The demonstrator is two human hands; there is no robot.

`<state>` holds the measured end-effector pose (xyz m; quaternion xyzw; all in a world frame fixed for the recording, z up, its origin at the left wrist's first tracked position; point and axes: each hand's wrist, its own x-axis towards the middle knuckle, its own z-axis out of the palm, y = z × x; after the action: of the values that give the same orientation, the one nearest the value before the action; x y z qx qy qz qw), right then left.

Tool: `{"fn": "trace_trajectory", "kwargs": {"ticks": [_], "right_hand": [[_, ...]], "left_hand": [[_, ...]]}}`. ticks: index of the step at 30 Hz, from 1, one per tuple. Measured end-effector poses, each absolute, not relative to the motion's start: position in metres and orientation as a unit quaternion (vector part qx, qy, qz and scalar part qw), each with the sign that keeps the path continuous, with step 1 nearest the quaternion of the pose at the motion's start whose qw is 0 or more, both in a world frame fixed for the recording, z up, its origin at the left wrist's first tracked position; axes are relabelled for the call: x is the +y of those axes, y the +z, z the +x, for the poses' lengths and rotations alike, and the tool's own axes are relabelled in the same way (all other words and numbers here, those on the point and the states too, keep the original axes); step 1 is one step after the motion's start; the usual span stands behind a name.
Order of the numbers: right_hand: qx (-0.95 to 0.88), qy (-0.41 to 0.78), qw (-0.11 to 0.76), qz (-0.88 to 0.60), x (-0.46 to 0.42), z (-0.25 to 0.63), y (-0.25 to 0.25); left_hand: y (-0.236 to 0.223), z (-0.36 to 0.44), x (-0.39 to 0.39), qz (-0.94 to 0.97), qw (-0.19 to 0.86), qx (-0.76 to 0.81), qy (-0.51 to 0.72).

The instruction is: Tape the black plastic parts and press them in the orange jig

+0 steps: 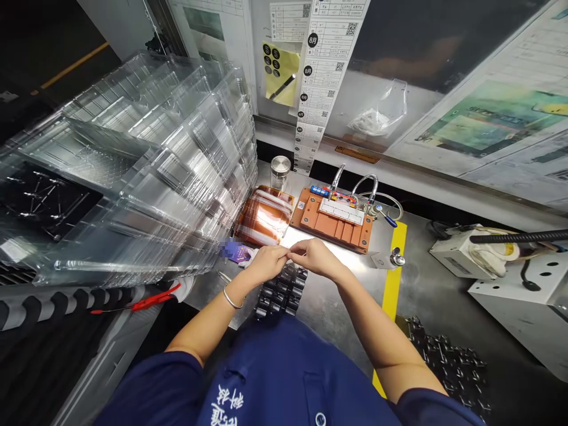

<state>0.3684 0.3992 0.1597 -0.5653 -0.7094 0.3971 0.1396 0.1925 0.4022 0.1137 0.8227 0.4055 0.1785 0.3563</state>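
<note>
My left hand [268, 262] and my right hand [314, 257] meet fingertip to fingertip above the metal bench. Both are closed in a pinch, and whatever lies between the fingertips is too small to make out. Just below them, close to my body, several black moulded parts [280, 291] sit in rows, partly covered by my left hand and shirt. Beyond my hands lies a shiny amber sheet or film stack [265, 214]. An orange fixture block [331, 228] with a white perforated strip stands behind my right hand. A purple packet [238, 251] lies left of my left hand.
Stacked clear plastic trays [177, 171] rise high on the left. A lidded glass jar [280, 171] stands at the back. A yellow tape line [392, 290] crosses the bench on the right, near more black parts [448, 361] and a white label dispenser [474, 251].
</note>
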Motion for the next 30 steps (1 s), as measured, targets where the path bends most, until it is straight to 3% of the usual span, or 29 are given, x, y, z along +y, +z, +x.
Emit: {"fn": "trace_trajectory", "kwargs": {"ticks": [3,7,12,17,21,24,27,30], "right_hand": [[-0.659,0.472,0.175,-0.559,0.404,0.372,0.157],[-0.492,0.557,0.299,-0.598,0.407,0.390,0.147],[-0.299,0.441,0.483,-0.695,0.389,0.433,0.134],[-0.238,0.345,0.535,-0.734,0.345,0.463,0.132],[-0.168,0.258,0.582,-0.753,0.288,0.481,0.139],[-0.126,0.194,0.598,-0.767,0.234,0.487,0.144],[-0.098,0.133,0.616,-0.770,0.181,0.486,0.148],[-0.083,0.101,0.624,-0.770,0.130,0.489,0.152]], "left_hand": [[0.112,0.192,0.401,0.795,0.415,0.390,0.207],[0.102,0.192,0.412,0.705,0.492,0.440,0.262],[0.076,0.179,0.451,0.610,0.428,0.594,0.301],[0.056,0.181,0.474,0.582,0.406,0.643,0.287],[0.056,0.205,0.466,0.566,0.469,0.616,0.284],[0.068,0.222,0.451,0.540,0.588,0.561,0.221],[0.096,0.231,0.429,0.533,0.742,0.395,0.100],[0.129,0.235,0.401,0.544,0.799,0.255,-0.004]]}}
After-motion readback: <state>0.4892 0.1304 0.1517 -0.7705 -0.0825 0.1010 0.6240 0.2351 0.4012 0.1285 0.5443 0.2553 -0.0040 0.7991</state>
